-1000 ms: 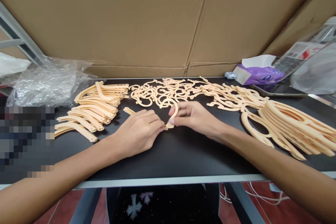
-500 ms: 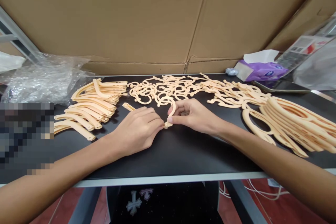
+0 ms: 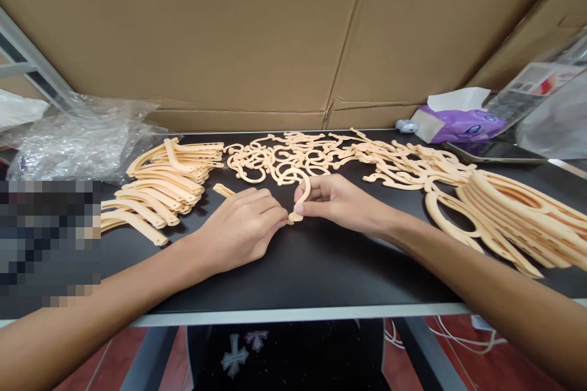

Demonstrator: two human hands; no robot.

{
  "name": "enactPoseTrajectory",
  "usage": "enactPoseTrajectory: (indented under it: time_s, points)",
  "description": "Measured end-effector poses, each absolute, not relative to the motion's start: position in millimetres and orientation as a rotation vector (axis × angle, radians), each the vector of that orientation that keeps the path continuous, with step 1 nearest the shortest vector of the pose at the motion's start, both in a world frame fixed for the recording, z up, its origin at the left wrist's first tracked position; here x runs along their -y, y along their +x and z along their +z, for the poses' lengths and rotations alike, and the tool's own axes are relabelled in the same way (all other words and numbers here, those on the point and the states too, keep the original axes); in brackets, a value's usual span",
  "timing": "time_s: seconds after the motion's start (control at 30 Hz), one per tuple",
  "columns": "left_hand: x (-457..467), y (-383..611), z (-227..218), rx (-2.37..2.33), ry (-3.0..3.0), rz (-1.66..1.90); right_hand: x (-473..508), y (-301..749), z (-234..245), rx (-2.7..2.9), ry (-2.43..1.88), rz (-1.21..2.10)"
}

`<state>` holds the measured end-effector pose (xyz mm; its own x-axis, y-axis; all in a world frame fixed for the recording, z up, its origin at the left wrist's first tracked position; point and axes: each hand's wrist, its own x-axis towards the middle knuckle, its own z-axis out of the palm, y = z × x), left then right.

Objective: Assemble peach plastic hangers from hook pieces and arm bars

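My left hand (image 3: 247, 220) is closed around a cream plastic hanger arm (image 3: 223, 190), whose far end sticks out past the knuckles; the rest is under my palm. My right hand (image 3: 328, 200) pinches a curved cream hanger hook (image 3: 304, 186) between thumb and fingers. The hook's base meets the near end of the arm at my left fingertips; whether the two are joined, I cannot tell. Behind my hands lies a loose heap of similar hooks (image 3: 316, 153). To the left is a pile of curved hanger arms (image 3: 156, 195).
At right, a stack of cream hanger pieces (image 3: 513, 220) lies near my forearm. A purple tissue pack (image 3: 468, 124) and a dark flat device (image 3: 499, 151) sit at the back right. Clear plastic wrap (image 3: 82, 137) lies back left. Cardboard (image 3: 229, 30) stands behind the black table (image 3: 321, 281).
Both hands keep nearly the same pose at the joint of hook and arm. The whole view has shifted very slightly.
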<state>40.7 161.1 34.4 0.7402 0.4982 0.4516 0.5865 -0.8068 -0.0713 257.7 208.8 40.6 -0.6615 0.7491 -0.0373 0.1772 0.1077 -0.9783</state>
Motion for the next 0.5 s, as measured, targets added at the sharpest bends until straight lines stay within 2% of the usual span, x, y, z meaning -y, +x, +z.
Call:
enactPoseTrajectory:
  time_s: [0.5]
  points:
    - [-162.4, 42.6, 34.2, 0.862, -2.710, -0.576, -212.5, 258.8, 39.8, 1.930, -0.930, 1.618]
